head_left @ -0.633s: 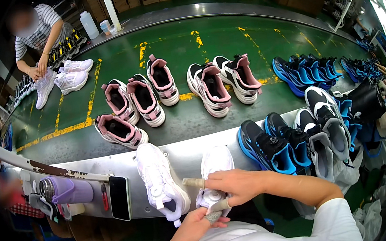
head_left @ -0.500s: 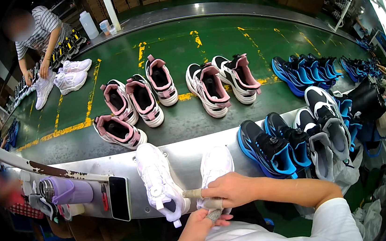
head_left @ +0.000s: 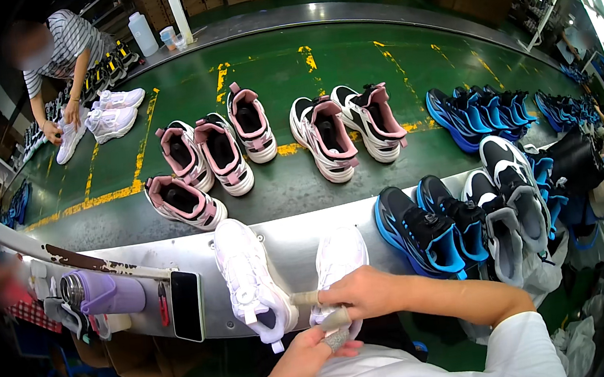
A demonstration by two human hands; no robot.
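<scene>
Green work surface [head_left: 181,91] with worn yellow markings runs across the back, pale metal ledge [head_left: 293,242] along the near side. Nearer white shoe [head_left: 341,254] sits on the ledge, toe pointing away, heel end toward the wearer and mostly covered by both hands. Right hand [head_left: 357,294] over its opening from the right: tan-wrapped index finger [head_left: 305,298] stretched out to the left, close to the other white shoe [head_left: 242,261]; remaining fingers bent, thumb side down by the left hand. Left hand [head_left: 310,353] low at the heel end, fingers partly curled, grey wrap [head_left: 337,341] on one digit, next to the right thumb. Contact points hidden, so can't tell how firmly either hand has hold of the shoe, or of which part. Other white shoe stands alongside on the left, heel loop toward the wearer. Further left: black phone [head_left: 187,306], red-handled tool [head_left: 163,304], purple bottle [head_left: 110,292]. Beyond: six pink-lined shoes [head_left: 223,152], four left, two right. Near right: black-and-blue shoes [head_left: 416,228]. Upper left: co-worker in striped top [head_left: 77,35], hands at a white shoe.
</scene>
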